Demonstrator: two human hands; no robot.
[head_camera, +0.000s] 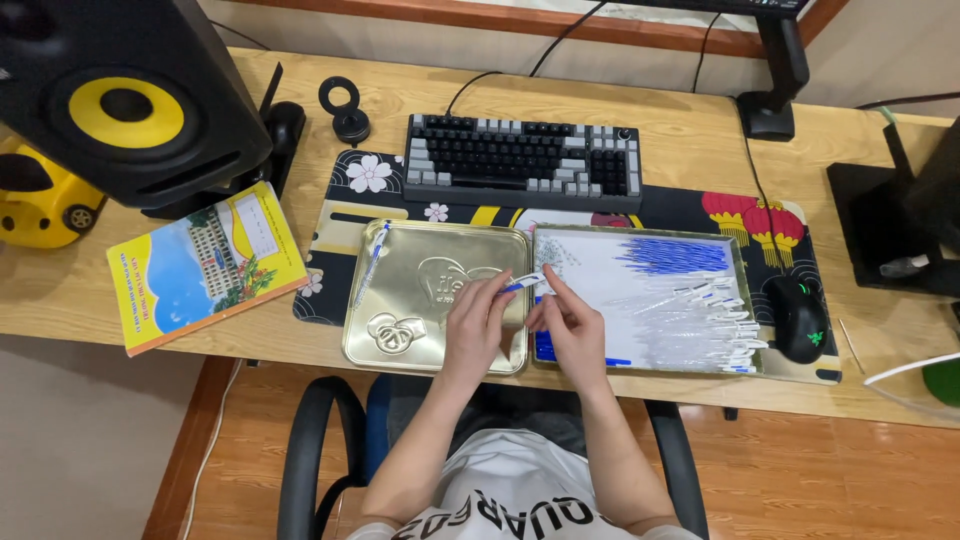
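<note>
Head view over a wooden bench (640, 120): both hands meet above two shallow metal trays, pinching one clear pen (524, 283) with a blue cap between them. Left hand (478, 325) grips it over the gold lid (400, 300), where another pen (371, 262) lies; right hand (568, 325) holds its end beside the tray (600, 262) of pen parts. Keyboard (522, 160) and mouse (797, 315) sit nearby.

Slim blue-tipped clear pen (522, 283), tilted
</note>
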